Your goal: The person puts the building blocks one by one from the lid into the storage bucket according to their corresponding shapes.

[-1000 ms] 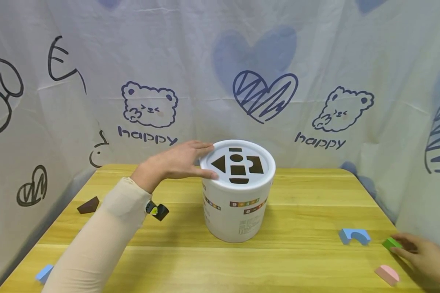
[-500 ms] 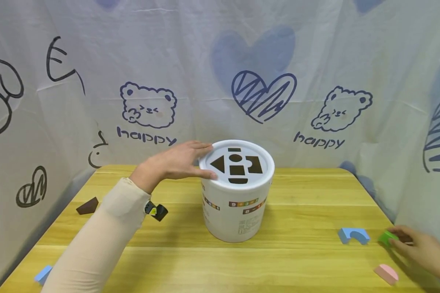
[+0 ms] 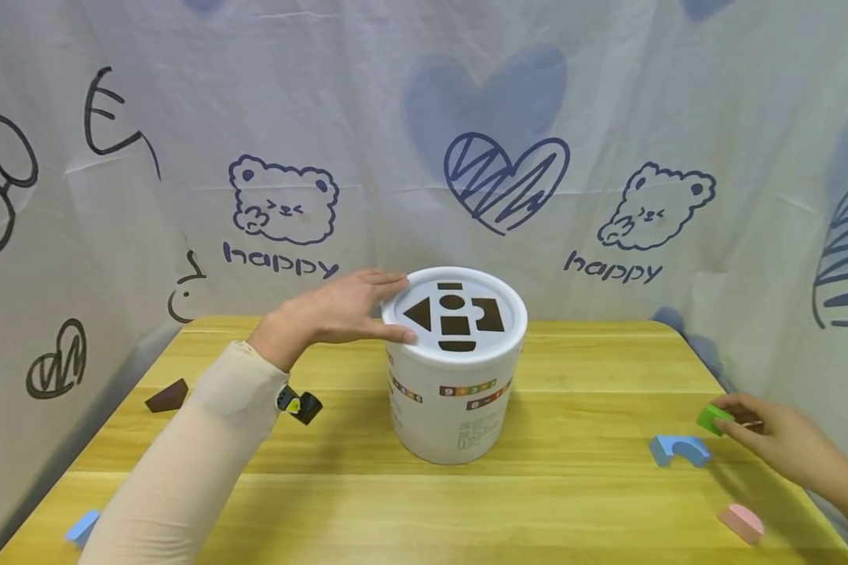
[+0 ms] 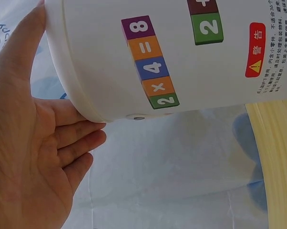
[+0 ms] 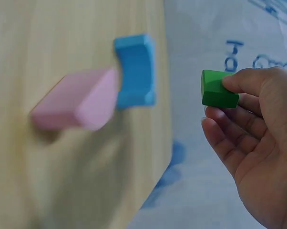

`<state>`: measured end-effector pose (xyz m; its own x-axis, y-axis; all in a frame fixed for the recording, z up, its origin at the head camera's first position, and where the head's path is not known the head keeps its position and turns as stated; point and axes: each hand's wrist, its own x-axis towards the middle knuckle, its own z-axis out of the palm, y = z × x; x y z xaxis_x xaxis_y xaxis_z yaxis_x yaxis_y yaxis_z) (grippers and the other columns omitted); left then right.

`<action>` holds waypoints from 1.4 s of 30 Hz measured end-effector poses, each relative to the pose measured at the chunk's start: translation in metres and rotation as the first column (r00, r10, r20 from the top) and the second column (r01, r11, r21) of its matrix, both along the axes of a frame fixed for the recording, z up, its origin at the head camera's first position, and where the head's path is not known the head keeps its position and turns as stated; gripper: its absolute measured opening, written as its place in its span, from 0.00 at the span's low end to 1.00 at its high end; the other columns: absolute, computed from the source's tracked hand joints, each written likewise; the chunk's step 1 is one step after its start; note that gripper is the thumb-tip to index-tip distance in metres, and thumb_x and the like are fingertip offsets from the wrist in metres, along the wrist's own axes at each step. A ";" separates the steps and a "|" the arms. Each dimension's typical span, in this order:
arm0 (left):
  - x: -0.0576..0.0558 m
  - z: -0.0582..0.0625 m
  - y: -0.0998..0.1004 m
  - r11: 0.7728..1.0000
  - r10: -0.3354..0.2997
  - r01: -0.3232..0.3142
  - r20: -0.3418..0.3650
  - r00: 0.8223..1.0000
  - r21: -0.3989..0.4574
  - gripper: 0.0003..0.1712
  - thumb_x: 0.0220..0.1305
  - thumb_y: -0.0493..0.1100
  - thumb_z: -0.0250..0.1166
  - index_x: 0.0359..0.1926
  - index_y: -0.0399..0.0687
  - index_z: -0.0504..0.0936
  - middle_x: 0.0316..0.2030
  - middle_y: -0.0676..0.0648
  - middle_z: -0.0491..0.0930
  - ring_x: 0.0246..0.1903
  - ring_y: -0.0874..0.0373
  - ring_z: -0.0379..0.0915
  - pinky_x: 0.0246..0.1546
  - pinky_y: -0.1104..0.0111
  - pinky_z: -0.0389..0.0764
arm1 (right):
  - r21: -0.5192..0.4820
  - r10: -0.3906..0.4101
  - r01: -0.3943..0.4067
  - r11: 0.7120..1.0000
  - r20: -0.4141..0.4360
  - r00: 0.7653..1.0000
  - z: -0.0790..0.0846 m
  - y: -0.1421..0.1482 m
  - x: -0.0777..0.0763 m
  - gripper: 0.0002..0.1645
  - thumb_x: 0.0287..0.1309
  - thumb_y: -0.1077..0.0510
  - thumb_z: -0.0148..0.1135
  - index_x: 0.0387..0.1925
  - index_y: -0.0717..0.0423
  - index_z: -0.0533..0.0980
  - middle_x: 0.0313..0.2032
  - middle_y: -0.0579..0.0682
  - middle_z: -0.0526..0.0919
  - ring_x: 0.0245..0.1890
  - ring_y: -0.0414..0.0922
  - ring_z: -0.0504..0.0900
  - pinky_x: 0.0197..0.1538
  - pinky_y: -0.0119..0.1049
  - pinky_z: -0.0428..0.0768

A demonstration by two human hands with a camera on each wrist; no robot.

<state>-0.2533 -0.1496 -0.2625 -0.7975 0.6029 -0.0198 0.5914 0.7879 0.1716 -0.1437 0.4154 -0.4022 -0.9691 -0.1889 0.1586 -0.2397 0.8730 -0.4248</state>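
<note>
My left hand (image 3: 342, 310) lies against the left side of a white shape-sorter bucket (image 3: 445, 416), its thumb and fairly straight fingers at the lid's rim. Triangular, round, square and other cutouts show in the lid (image 3: 500, 349). In the left wrist view, the fingers of the left hand (image 4: 29, 148) touch the rim of the bucket (image 4: 100, 62). At the right, my right hand (image 3: 784, 435) pinches a small green block (image 3: 710, 420) between thumb and fingers. The right wrist view shows this green block (image 5: 217, 90) held up off the table, a flat face toward the camera.
A blue arch block (image 3: 681, 449) and a pink half-round block (image 3: 742, 523) lie on the wooden table (image 3: 572, 510) near the right hand. A dark brown block (image 3: 167, 395) and a light blue block (image 3: 82, 528) are at the left. A printed curtain (image 3: 396, 157) hangs behind.
My right hand has lifted the green block and carried it left and toward the back, past the blue arch block. The left hand stays at the bucket's rim.
</note>
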 end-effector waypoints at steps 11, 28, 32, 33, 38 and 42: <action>0.000 -0.001 -0.001 1.000 -0.003 0.003 0.008 1.000 0.005 0.61 0.52 0.83 0.52 0.76 0.49 0.56 0.75 0.49 0.52 0.74 0.46 0.43 0.71 0.46 0.48 | -0.012 0.082 -0.082 0.997 -0.020 0.996 0.043 -0.041 -0.017 0.18 0.67 0.53 0.61 0.52 0.60 0.77 0.43 0.52 0.84 0.37 0.33 0.81 0.36 0.30 0.83; -0.001 0.000 0.000 1.000 -0.007 0.007 0.011 1.000 0.005 0.61 0.52 0.83 0.53 0.75 0.49 0.56 0.75 0.49 0.53 0.73 0.46 0.44 0.71 0.47 0.48 | 0.056 0.250 -0.244 0.968 -0.191 0.949 0.106 -0.106 -0.038 0.14 0.65 0.57 0.63 0.51 0.55 0.79 0.39 0.42 0.84 0.38 0.38 0.82 0.39 0.34 0.83; -0.002 0.000 0.000 1.000 -0.007 0.007 0.005 1.000 -0.001 0.61 0.52 0.83 0.53 0.75 0.48 0.56 0.75 0.49 0.53 0.73 0.46 0.45 0.71 0.46 0.48 | 0.074 0.285 -0.275 0.959 -0.202 0.937 0.121 -0.125 -0.043 0.16 0.66 0.56 0.62 0.55 0.53 0.79 0.41 0.40 0.84 0.40 0.40 0.82 0.41 0.37 0.83; -0.001 0.000 0.000 1.000 -0.007 0.007 0.005 1.000 -0.001 0.61 0.52 0.83 0.53 0.75 0.48 0.56 0.75 0.49 0.53 0.73 0.46 0.45 0.71 0.46 0.48 | 0.074 0.298 -0.289 0.955 -0.209 0.931 0.124 -0.129 -0.044 0.17 0.66 0.56 0.62 0.55 0.52 0.79 0.41 0.40 0.84 0.40 0.40 0.82 0.42 0.36 0.83; -0.001 0.000 0.000 1.000 -0.006 0.006 0.007 1.000 -0.004 0.61 0.52 0.83 0.53 0.75 0.48 0.56 0.75 0.48 0.53 0.73 0.45 0.44 0.71 0.46 0.48 | 0.079 0.372 -0.364 0.928 -0.251 0.894 0.140 -0.151 -0.052 0.16 0.66 0.58 0.62 0.54 0.52 0.79 0.40 0.39 0.84 0.39 0.36 0.80 0.43 0.34 0.83; -0.001 0.000 0.000 1.000 -0.011 0.011 0.004 1.000 -0.003 0.61 0.52 0.83 0.52 0.75 0.48 0.57 0.75 0.48 0.53 0.73 0.45 0.45 0.71 0.46 0.48 | 0.085 0.417 -0.409 0.908 -0.260 0.871 0.152 -0.167 -0.060 0.15 0.66 0.59 0.62 0.53 0.55 0.79 0.41 0.42 0.84 0.39 0.38 0.81 0.43 0.39 0.84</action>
